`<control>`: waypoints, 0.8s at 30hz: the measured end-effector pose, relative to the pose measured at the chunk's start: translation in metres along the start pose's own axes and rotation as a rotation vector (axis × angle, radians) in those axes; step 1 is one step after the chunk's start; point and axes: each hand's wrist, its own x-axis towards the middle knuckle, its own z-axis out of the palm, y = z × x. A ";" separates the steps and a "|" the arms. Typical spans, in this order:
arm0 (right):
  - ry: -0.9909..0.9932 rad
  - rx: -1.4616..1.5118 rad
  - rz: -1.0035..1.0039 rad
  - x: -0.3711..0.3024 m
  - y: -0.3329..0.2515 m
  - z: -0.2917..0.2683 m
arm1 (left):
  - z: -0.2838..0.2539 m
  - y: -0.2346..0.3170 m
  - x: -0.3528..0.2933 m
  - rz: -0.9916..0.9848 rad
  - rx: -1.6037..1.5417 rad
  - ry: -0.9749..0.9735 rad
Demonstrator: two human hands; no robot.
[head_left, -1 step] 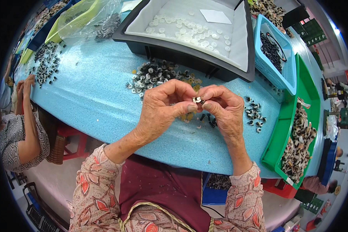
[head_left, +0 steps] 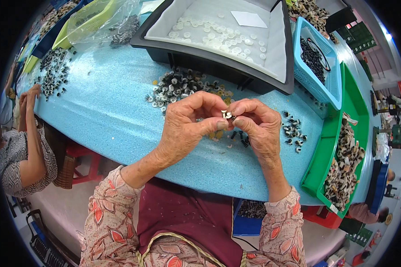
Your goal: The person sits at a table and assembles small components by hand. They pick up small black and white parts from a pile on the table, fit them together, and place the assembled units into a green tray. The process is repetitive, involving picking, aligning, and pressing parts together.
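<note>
Pinching one small round part (head_left: 227,115) between both hands' fingertips, left hand (head_left: 187,127), right hand (head_left: 259,127); at twelve o'clock, black tray (head_left: 218,46) holds white discs (head_left: 218,38).

The speckled blue table (head_left: 111,111) carries a pile of small black-and-white parts (head_left: 182,84) just beyond the hands, a black tray (head_left: 209,49) farther back, and a green basket (head_left: 334,147) to their right.

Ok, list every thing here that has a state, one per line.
left hand: pinching the small part
right hand: pinching the small part
small part: held between both hands
black tray: open, white discs inside
blue basket: holding dark pieces
green tray: part filled
plastic bag: open
</note>
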 end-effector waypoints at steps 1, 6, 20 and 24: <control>-0.007 -0.011 0.008 -0.001 0.000 0.000 | 0.002 0.002 0.000 0.041 0.029 0.027; -0.036 -0.065 0.028 -0.002 -0.001 0.006 | -0.005 0.001 -0.003 0.051 0.144 0.068; 0.052 0.074 -0.029 0.003 0.003 0.004 | -0.009 0.004 0.000 0.565 0.620 0.251; 0.034 0.017 0.024 0.002 0.007 -0.005 | -0.014 0.016 -0.002 0.458 0.441 0.449</control>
